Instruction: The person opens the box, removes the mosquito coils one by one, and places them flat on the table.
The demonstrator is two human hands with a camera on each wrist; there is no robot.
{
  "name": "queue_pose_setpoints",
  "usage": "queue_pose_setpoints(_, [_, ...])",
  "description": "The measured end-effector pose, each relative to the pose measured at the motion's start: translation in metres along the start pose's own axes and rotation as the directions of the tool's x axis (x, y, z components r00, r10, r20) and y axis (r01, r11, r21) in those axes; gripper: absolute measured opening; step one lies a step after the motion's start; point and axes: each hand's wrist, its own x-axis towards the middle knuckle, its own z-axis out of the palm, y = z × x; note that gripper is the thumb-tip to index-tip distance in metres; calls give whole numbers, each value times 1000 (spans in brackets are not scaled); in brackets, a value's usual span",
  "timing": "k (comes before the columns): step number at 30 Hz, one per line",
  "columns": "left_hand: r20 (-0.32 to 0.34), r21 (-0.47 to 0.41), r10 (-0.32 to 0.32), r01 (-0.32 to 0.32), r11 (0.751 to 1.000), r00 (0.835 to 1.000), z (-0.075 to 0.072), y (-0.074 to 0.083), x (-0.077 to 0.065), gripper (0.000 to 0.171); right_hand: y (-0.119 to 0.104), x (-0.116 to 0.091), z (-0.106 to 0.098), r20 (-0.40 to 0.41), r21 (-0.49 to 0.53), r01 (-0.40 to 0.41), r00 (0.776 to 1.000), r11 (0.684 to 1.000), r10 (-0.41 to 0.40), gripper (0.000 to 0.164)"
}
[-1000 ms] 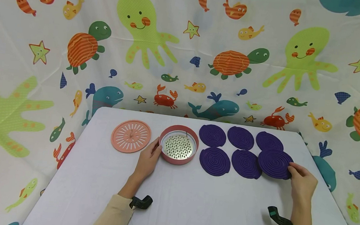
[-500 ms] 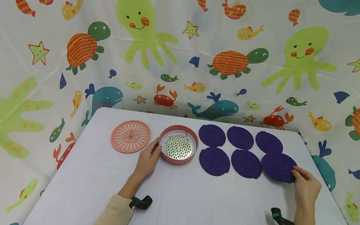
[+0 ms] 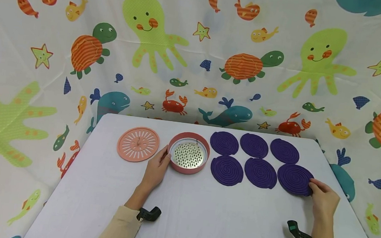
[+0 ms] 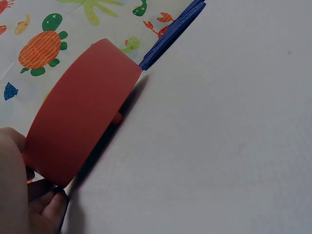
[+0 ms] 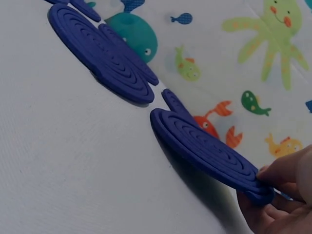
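Note:
My left hand (image 3: 157,167) grips the left side of a round red mosquito coil holder (image 3: 203,165), thumb at the rim. Inside it sits a silvery perforated metal plate (image 3: 188,155). In the left wrist view the holder's smooth red wall (image 4: 83,107) shows, with a dark shadow beneath. At the right, my right hand (image 3: 323,198) pinches the outer end of a purple mosquito coil (image 3: 294,179) between thumb and fingers. The right wrist view shows this coil (image 5: 204,146) tilted, its held edge raised over a shadow. Several more purple coils (image 3: 226,170) lie flat in two rows.
A salmon-pink slotted round lid (image 3: 138,144) lies left of the holder. The white table (image 3: 222,220) ends at the back against a curtain (image 3: 189,58) printed with sea animals. Black wrist cameras (image 3: 149,213) are strapped at both sleeves.
My right hand has moved rightward and toward me, bringing its coil down off the back-right coil it overlapped to the right end of the near row. My left hand and the holder stay put.

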Motion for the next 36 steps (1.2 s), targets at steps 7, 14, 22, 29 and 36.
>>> queue_pose_setpoints(7, [-8,5,6,-6,1000,1000,0,-1,0,53,3,1,2,8,-100,28,1000,995,-28,19])
queue_pose_setpoints(14, [-9,11,15,-15,1000,1000,0,-2,0,53,2,5,5,13,-136,31,999,990,-29,13])
queue_pose_setpoints(22, [-10,5,15,-15,1000,1000,0,-2,0,53,0,5,4,4,-203,46,999,978,-46,28])
queue_pose_setpoints(29, [-10,2,9,-9,1000,1000,0,-1,-1,53,-2,1,4,-1,-255,104,994,961,-107,39])
queue_pose_setpoints(36, [-8,0,14,-14,1000,1000,1,-2,-1,54,-3,-3,6,-21,-332,164,983,929,-181,42])
